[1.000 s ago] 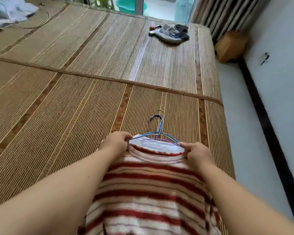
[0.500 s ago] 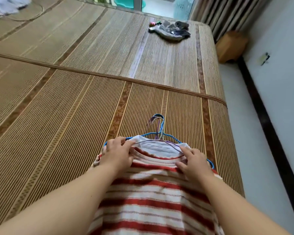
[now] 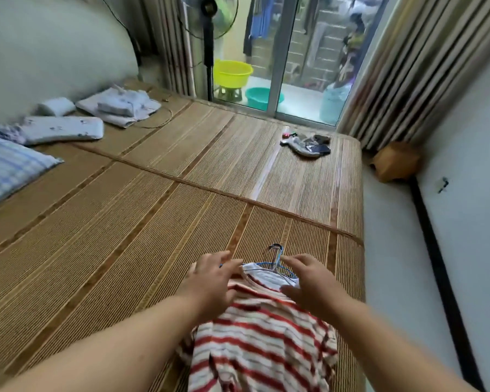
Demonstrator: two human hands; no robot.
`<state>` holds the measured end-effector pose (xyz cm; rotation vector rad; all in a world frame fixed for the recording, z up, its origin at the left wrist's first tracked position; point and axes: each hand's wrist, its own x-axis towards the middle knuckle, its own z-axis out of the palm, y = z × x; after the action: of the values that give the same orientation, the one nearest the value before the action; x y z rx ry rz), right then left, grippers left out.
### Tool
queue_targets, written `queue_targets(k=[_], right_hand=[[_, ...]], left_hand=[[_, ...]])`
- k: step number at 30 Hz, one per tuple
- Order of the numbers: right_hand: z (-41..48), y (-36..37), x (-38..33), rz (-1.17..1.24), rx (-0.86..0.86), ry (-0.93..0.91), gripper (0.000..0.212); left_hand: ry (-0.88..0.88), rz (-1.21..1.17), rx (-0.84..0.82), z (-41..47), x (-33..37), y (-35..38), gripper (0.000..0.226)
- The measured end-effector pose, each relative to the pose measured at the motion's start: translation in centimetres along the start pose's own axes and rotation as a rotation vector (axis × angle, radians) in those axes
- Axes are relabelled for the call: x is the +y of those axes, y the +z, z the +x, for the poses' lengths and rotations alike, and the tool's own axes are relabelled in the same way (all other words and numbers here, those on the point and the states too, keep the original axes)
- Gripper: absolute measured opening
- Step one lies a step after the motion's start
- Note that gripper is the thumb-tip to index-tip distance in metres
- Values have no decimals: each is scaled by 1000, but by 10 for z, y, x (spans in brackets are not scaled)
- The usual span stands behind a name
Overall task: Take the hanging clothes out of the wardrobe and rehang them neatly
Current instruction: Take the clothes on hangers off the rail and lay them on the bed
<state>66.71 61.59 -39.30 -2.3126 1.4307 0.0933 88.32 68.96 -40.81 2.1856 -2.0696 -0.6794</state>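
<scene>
Mat (image 3: 119, 239): striped shirt (image 3: 262, 345) beneath left hand (image 3: 211, 280), right hand (image 3: 309, 284)

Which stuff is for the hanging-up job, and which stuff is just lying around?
For the job: striped shirt, wire hangers at its collar, left hand, right hand.
Just lying about: checked pillow, folded white cloths, grey clothing pile, yellow basin, fan, brown box.

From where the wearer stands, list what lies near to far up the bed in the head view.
Striped top → hanger hooks → ridge across the mat → small clothes pile → teal basin.
</scene>
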Motion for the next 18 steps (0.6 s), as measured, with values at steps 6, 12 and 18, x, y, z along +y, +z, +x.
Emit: queue_targets(k=[6, 12, 18], right_hand=[[-65, -54, -129, -322, 37, -460, 62], [-103, -47, -272, -354, 30, -839, 60], [-155, -26, -421, -353, -6, -1165, 57]], left_hand=[[-16, 142, 249, -140, -3, -70, 66], [-414, 220, 339, -299, -63, -100, 66], [-779, 294, 469, -459, -111, -122, 75]])
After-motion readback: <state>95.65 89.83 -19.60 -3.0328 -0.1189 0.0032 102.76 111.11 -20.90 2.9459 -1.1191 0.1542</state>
